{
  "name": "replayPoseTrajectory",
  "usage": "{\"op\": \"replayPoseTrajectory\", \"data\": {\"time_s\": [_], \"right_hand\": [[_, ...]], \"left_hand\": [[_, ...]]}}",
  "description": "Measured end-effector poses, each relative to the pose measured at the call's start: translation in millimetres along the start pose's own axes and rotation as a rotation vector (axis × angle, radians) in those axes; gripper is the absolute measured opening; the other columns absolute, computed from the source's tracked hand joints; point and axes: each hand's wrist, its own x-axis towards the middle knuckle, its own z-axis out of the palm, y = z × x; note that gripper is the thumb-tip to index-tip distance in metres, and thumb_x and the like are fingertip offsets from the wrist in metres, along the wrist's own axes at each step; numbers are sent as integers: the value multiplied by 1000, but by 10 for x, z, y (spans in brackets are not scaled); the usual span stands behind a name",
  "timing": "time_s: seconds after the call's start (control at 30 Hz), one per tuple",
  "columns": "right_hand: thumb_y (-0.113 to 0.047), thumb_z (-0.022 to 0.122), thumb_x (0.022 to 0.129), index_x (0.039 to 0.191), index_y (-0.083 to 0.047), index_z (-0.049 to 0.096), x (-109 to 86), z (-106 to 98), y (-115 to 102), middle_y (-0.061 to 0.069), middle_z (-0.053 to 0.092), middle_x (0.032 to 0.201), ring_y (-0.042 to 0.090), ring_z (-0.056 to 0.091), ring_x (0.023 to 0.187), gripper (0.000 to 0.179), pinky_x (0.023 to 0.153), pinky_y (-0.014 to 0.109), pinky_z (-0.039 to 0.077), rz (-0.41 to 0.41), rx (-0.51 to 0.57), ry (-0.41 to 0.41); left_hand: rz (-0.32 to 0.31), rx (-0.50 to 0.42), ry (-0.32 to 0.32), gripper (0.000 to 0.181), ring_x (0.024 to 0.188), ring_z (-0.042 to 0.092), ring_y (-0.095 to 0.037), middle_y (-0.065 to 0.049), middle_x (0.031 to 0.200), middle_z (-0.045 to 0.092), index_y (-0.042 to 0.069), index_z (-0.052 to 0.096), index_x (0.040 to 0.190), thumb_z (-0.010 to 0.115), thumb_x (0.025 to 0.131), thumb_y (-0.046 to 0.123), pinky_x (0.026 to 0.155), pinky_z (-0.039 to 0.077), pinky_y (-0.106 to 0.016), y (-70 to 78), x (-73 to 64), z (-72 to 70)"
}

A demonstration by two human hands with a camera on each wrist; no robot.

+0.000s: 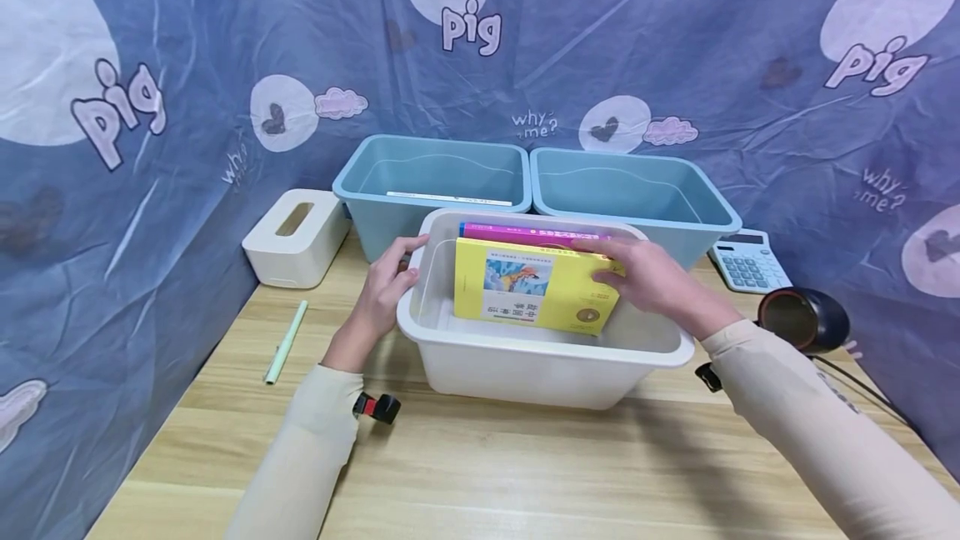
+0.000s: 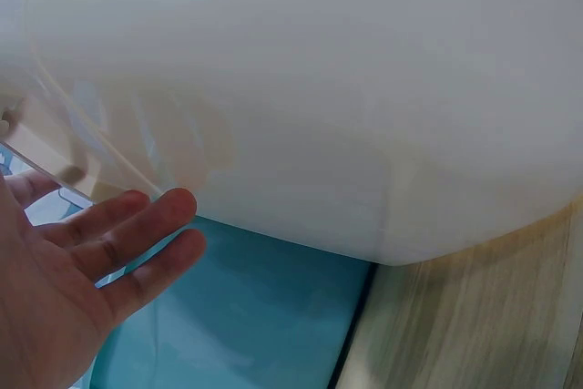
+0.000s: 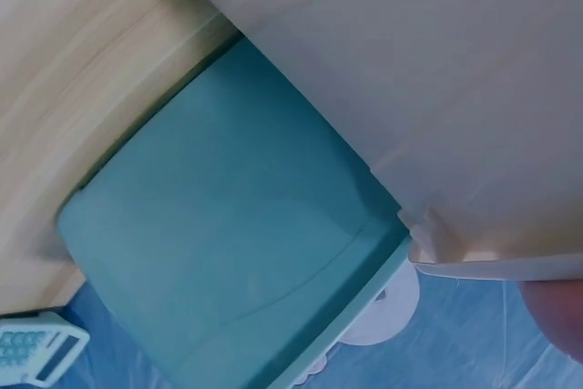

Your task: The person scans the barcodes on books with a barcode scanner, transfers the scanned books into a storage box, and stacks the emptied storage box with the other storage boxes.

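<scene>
- L hand (image 1: 386, 294): at L end of white bin (image 1: 525, 369), by the rim. L wrist view: fingers relaxed, slightly bent, a bit apart, next to bin's outer wall; can't tell how firm the contact is.
- R hand (image 1: 648, 273): pinching top R corner of yellow book (image 1: 540, 286), thumb on cover side, other fingers over top edge. Can't tell if purple book (image 1: 525, 233) is in the pinch too. R wrist view only catches a sliver of hand at the edge.
- Yellow book: inside white bin, on edge, cover facing the person, print upside down. Purple book directly behind it, mostly hidden, top strip showing.
- White bin: at table (image 1: 480, 473) ctr, in front of L blue bin (image 1: 450, 172) & R blue bin (image 1: 622, 182), which sit side by side.
- L blue bin has a white strip (image 1: 450, 198) w/ print inside, too small to ID.
- L side: white slotted box (image 1: 288, 252), green pen (image 1: 286, 344) nearer the person.
- R side: calculator (image 1: 748, 261), black round obj (image 1: 828, 319) w/ cable.
- Bkgd: blue printed fabric (image 1: 337, 7).
</scene>
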Motion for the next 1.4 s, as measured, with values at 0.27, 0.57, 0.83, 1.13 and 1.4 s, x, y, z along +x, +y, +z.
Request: {"op": "replayPoseTrajectory", "data": {"time_s": [0.27,0.57,0.83,1.13,1.4], "right_hand": [[-1,72,87,138,-15,63,-36,-2,4,15,75,109,12,50,60,53,59,31,43,-149,-87,40],[16,67,76,127,-7,69,-35,-8,31,14,74,91,12,54,57,56,47,23,39,-395,-110,283],[11,72,80,121,-2,72,20,-327,-133,15,73,84,19,62,60,42,50,28,48,-500,-87,508],[-18,65,97,120,-9,75,-284,-943,-494,21,75,88,2,58,66,26,58,10,39,-319,-121,770],[1,69,87,122,-10,72,-876,-1203,-525,9,76,110,-27,49,90,37,76,-1,33,-25,-97,848]], "left_hand": [[2,-7,-1,55,102,63,-38,-23,131,58,1,51,141,43,90,18,83,55,-50,-17,-9,31],[4,-15,0,55,101,64,-39,-23,130,58,1,51,141,43,89,19,82,56,-52,6,-13,47],[18,-19,6,55,98,64,-38,-24,128,59,0,52,140,43,89,18,81,56,-49,-9,6,48],[11,-10,8,56,99,63,-39,-24,128,59,1,52,141,43,89,19,80,55,-48,-4,6,10],[15,-4,20,56,99,63,-39,-24,129,59,0,53,140,43,88,18,83,53,-49,-12,7,-2]]}}
